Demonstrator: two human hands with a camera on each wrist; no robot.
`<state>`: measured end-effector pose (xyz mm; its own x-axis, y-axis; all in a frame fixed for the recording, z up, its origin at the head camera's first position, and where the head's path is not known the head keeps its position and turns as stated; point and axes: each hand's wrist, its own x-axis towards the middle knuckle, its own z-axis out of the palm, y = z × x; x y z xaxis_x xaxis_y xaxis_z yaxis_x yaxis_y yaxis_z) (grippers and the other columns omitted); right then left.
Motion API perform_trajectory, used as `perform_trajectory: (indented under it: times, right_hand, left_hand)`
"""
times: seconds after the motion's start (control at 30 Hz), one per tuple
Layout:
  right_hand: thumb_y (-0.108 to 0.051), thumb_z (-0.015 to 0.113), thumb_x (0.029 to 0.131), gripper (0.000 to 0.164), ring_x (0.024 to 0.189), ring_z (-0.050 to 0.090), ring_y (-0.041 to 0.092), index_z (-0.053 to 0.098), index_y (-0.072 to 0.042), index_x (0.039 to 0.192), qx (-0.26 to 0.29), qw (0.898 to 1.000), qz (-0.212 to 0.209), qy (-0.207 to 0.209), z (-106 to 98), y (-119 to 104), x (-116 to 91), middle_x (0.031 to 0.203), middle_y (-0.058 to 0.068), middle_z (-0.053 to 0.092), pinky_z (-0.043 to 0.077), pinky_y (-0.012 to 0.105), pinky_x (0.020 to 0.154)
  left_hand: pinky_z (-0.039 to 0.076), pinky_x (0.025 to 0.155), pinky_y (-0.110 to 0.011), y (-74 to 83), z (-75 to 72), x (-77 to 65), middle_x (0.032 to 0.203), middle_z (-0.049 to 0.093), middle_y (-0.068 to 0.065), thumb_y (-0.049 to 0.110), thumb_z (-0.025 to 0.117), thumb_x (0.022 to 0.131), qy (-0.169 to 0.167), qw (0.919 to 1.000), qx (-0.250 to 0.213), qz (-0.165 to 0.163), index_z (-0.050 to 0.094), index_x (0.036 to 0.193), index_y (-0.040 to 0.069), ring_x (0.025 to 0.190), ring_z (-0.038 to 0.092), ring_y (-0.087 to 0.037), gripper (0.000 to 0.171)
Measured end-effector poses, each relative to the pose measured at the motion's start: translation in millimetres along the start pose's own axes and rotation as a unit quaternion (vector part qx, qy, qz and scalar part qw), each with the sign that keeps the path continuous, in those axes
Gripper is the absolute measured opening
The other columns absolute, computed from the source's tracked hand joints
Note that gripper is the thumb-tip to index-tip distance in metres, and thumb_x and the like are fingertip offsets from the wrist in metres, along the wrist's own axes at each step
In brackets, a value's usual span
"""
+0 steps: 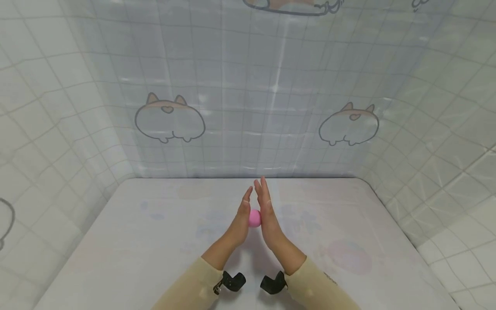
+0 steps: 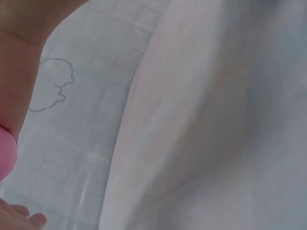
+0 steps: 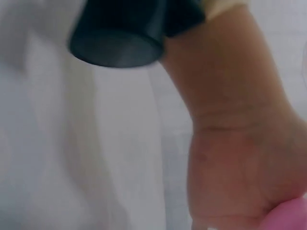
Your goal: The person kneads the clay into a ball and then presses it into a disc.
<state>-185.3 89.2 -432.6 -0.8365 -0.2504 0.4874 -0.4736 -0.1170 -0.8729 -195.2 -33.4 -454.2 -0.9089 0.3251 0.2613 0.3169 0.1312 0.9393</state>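
A smooth pink ball (image 1: 254,218) sits between two facing palms, above the white table. From the left, the left hand (image 1: 241,220) presses its palm on the ball, fingers straight and pointing forward. The right hand (image 1: 269,218) presses from the other side, its fingers straight too; both sets of fingertips lean towards each other. In the left wrist view the pink ball (image 2: 6,153) shows only partly at the left edge, against a palm. The right wrist view has part of the pink ball (image 3: 287,215) at the lower right, touching the base of a palm.
The white table (image 1: 155,249) has faint coloured patches. Behind and beside it hangs a gridded, shiny sheet (image 1: 248,107) with cartoon dog drawings. Black wrist cameras (image 1: 234,282) stick out inward from both beige sleeves (image 1: 193,284), close to each other.
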Motion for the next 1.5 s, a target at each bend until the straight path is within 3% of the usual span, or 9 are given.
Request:
perform_trajectory:
  times: [0.23, 0.4, 0.53, 0.7, 0.83, 1.07, 1.23, 1.4, 1.5]
  right_hand:
    - [-0.070, 0.019, 0.100, 0.078, 0.153, 0.005, 0.026, 0.001, -0.026, 0.162, -0.020, 0.998, 0.056, 0.035, -2, -4, 9, 0.166, 0.007, 0.016, -0.002, 0.066, 0.115]
    - [-0.063, 0.018, 0.103, 0.071, 0.152, 0.008, 0.029, 0.003, -0.028, 0.162, -0.051, 0.992, 0.105, 0.057, -5, 4, 18, 0.166, 0.008, 0.015, 0.000, 0.068, 0.113]
    - [-0.060, 0.018, 0.104, 0.070, 0.152, 0.011, 0.032, 0.004, -0.025, 0.163, -0.082, 0.985, 0.134, 0.067, -7, 13, 21, 0.167, 0.009, 0.013, 0.003, 0.070, 0.113]
    - [-0.069, 0.019, 0.101, 0.081, 0.152, 0.010, 0.033, 0.005, -0.019, 0.162, -0.127, 0.981, 0.132, 0.060, -7, 21, 21, 0.168, 0.009, 0.008, 0.005, 0.070, 0.113]
    - [-0.067, 0.023, 0.101, 0.079, 0.151, 0.014, 0.034, 0.006, -0.020, 0.162, -0.134, 0.981, 0.134, 0.046, -7, 25, 19, 0.167, 0.010, 0.011, 0.008, 0.069, 0.114]
    - [-0.068, 0.019, 0.101, 0.079, 0.152, 0.010, 0.033, 0.004, -0.021, 0.162, -0.152, 0.983, 0.105, -0.008, -4, 29, 9, 0.167, 0.007, 0.009, 0.009, 0.071, 0.112]
    - [-0.067, 0.016, 0.102, 0.078, 0.152, 0.006, 0.031, 0.003, -0.019, 0.162, -0.152, 0.987, 0.041, -0.044, -1, 30, 2, 0.168, 0.005, 0.006, 0.008, 0.069, 0.114]
    - [-0.061, 0.014, 0.105, 0.073, 0.153, 0.002, 0.031, 0.001, -0.017, 0.162, -0.136, 0.988, -0.013, -0.074, 2, 28, -4, 0.168, 0.006, 0.003, 0.007, 0.068, 0.115]
    - [-0.058, 0.011, 0.106, 0.073, 0.153, 0.001, 0.026, 0.000, -0.012, 0.162, -0.123, 0.988, -0.052, -0.081, 3, 25, -6, 0.168, 0.009, 0.002, 0.010, 0.050, 0.121]
  left_hand:
    - [0.018, 0.109, -0.073, -4.3, 3.4, -5.7, 0.167, 0.009, -0.007, 0.063, 0.003, 0.102, -0.035, 0.9982, -0.029, 0.040, 0.006, 0.162, 0.022, 0.150, 0.017, -0.037, 0.073]
    - [0.018, 0.111, -0.071, -6.3, 6.8, -8.5, 0.168, 0.007, -0.006, 0.068, 0.003, 0.100, -0.056, 0.9938, -0.049, 0.083, 0.006, 0.162, 0.022, 0.151, 0.014, -0.036, 0.077]
    - [0.014, 0.111, -0.072, -6.0, 8.7, -9.9, 0.167, 0.007, -0.009, 0.067, 0.005, 0.101, -0.051, 0.9903, -0.071, 0.108, 0.005, 0.162, 0.018, 0.152, 0.010, -0.035, 0.078]
    - [0.008, 0.113, -0.071, -5.6, 9.3, -10.4, 0.167, 0.006, -0.016, 0.067, 0.004, 0.100, -0.036, 0.9866, -0.088, 0.132, 0.001, 0.161, 0.011, 0.151, 0.007, -0.039, 0.083]
    - [0.003, 0.114, -0.068, -2.5, 8.2, -9.1, 0.166, 0.002, -0.017, 0.071, 0.004, 0.098, -0.026, 0.9831, -0.111, 0.143, 0.000, 0.161, 0.008, 0.151, 0.004, -0.041, 0.090]
    - [-0.002, 0.112, -0.070, 5.8, 4.4, -3.1, 0.167, 0.004, -0.010, 0.072, 0.007, 0.098, 0.025, 0.9810, -0.134, 0.138, 0.002, 0.162, 0.013, 0.152, 0.005, -0.034, 0.087]
    - [0.001, 0.110, -0.073, 4.9, 1.8, 3.4, 0.167, 0.007, -0.008, 0.073, 0.006, 0.097, 0.064, 0.9871, -0.097, 0.111, 0.003, 0.162, 0.019, 0.152, 0.008, -0.033, 0.085]
    - [0.004, 0.109, -0.075, -1.1, -0.7, 9.2, 0.165, 0.013, -0.015, 0.078, 0.010, 0.094, 0.077, 0.9896, -0.097, 0.073, 0.004, 0.162, 0.024, 0.151, 0.009, -0.035, 0.088]
    - [0.005, 0.110, -0.074, -4.7, -1.0, 10.8, 0.165, 0.014, -0.015, 0.078, 0.011, 0.094, 0.076, 0.9905, -0.095, 0.063, 0.006, 0.162, 0.025, 0.151, 0.010, -0.037, 0.087]
